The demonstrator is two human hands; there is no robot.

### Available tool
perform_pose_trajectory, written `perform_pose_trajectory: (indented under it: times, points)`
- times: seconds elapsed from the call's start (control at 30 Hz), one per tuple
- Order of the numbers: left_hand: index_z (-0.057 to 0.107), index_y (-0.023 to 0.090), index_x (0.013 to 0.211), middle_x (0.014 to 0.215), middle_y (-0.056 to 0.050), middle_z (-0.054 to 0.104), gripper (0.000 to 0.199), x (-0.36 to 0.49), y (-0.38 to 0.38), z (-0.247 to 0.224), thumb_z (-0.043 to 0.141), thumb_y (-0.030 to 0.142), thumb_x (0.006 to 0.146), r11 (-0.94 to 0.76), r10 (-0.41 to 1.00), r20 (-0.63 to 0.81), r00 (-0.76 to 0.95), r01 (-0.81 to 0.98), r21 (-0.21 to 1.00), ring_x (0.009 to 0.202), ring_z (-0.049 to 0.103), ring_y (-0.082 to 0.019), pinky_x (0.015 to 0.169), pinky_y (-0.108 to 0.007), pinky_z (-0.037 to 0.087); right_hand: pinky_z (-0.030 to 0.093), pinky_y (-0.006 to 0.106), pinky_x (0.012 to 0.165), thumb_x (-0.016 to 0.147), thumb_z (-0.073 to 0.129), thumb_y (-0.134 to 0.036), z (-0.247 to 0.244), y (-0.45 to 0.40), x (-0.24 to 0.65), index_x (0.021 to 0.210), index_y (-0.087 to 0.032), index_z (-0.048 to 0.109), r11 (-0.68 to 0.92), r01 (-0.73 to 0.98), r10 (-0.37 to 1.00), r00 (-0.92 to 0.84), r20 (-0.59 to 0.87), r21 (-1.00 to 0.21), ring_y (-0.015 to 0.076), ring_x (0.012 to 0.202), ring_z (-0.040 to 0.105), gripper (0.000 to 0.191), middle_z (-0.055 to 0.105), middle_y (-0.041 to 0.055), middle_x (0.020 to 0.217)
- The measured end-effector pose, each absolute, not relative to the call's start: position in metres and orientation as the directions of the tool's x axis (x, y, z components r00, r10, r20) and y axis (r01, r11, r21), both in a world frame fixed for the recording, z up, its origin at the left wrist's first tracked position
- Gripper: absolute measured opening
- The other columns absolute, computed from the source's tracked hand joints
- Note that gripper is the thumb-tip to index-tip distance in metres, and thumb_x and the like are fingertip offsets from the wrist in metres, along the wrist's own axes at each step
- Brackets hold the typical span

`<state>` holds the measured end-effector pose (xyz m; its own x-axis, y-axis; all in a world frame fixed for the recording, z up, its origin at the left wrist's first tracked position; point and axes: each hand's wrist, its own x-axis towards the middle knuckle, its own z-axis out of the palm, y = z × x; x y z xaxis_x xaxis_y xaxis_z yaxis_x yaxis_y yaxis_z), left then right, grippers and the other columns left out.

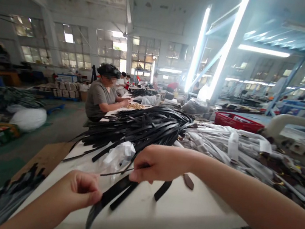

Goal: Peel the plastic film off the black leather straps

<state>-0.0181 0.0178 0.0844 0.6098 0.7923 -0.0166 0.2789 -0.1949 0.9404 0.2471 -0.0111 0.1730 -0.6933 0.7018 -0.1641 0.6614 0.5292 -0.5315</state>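
The long, flat, matt-black strap [115, 190] is lying between the two bare hands, its long axis running slantwise from the right hand [149, 163], farther out over the table, down toward the left hand [85, 188]; the right hand is grasping it between thumb and curled fingers, while the left thumb and forefinger are pinching its edge; past the left hand, the strap is bending downward toward the near edge of the table, so the left hand is sitting nearer that drooping end and the right hand nearer the big, loose heap of black straps [139, 124]; a short black strap end [123, 196] is resting just beside the held one, pointing much the same way.

The smooth, off-white tabletop [178, 212] is bearing all this; crumpled translucent plastic film [119, 155] is lying just beyond the hands, and a pointed brown tab [188, 182] is showing beneath the right forearm; farther right, white-wrapped straps [209, 138] are spreading before a red plastic basket [237, 121]; beyond the heap, a co-worker in a grey shirt [99, 97] is sitting at the table's left side; bright tube lights [232, 38] are glowing above the workshop.
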Motion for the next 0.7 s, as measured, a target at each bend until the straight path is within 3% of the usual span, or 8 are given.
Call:
perform_pose_trajectory:
  times: [0.23,0.33,0.47,0.6,0.7]
  points:
    - [0.056,0.015,0.054,0.059,0.003,0.042,0.039,-0.003,0.010,0.094,0.070,0.047,0.071,-0.210,0.764,-0.030,0.645,0.293,0.933,0.059,0.036,-0.012,0.057,-0.026,0.025,0.035,0.016,0.051,0.088,0.058,-0.037,0.174,-0.014,0.239,0.073,-0.009,0.066,0.552,0.603,0.676,-0.728,-0.114,-0.576,0.0052,0.054,0.044,0.032,0.056,-0.0028,0.061]
    - [0.060,0.015,0.058,0.062,0.002,0.046,0.034,0.006,0.002,0.105,0.070,0.044,0.073,-0.188,0.741,-0.038,0.671,0.262,0.947,0.064,0.041,-0.015,0.060,-0.026,0.029,0.035,0.016,0.051,0.090,0.055,-0.039,0.177,-0.021,0.220,0.075,-0.010,0.065,0.561,0.588,0.622,-0.763,-0.172,-0.583,0.0055,0.053,0.046,0.033,0.055,-0.0030,0.059]
    - [0.058,0.015,0.053,0.060,0.002,0.044,0.036,-0.013,0.004,0.110,0.070,0.041,0.074,-0.242,0.781,-0.010,0.625,0.317,0.917,0.061,0.038,-0.013,0.059,-0.026,0.028,0.038,0.019,0.051,0.093,0.045,-0.043,0.180,-0.016,0.235,0.078,-0.011,0.061,0.450,0.638,0.636,-0.720,-0.276,-0.625,0.0077,0.052,0.047,0.039,0.052,-0.0026,0.057]
    - [0.058,0.015,0.052,0.058,0.002,0.047,0.033,-0.024,0.008,0.109,0.072,0.039,0.071,-0.234,0.844,0.000,0.536,0.367,0.900,0.061,0.039,-0.013,0.060,-0.025,0.029,0.033,0.020,0.048,0.089,0.050,-0.043,0.177,0.003,0.247,0.075,-0.012,0.061,0.424,0.695,0.718,-0.649,-0.252,-0.581,0.0071,0.048,0.039,0.036,0.046,-0.0049,0.053]
    - [0.061,0.014,0.053,0.057,0.002,0.050,0.031,-0.012,0.007,0.110,0.074,0.039,0.067,-0.203,0.852,0.024,0.522,0.288,0.936,0.060,0.040,-0.012,0.060,-0.025,0.031,0.030,0.020,0.048,0.089,0.052,-0.042,0.171,0.009,0.224,0.072,-0.012,0.062,0.513,0.658,0.676,-0.705,-0.212,-0.551,0.0063,0.048,0.036,0.036,0.046,-0.0051,0.052]
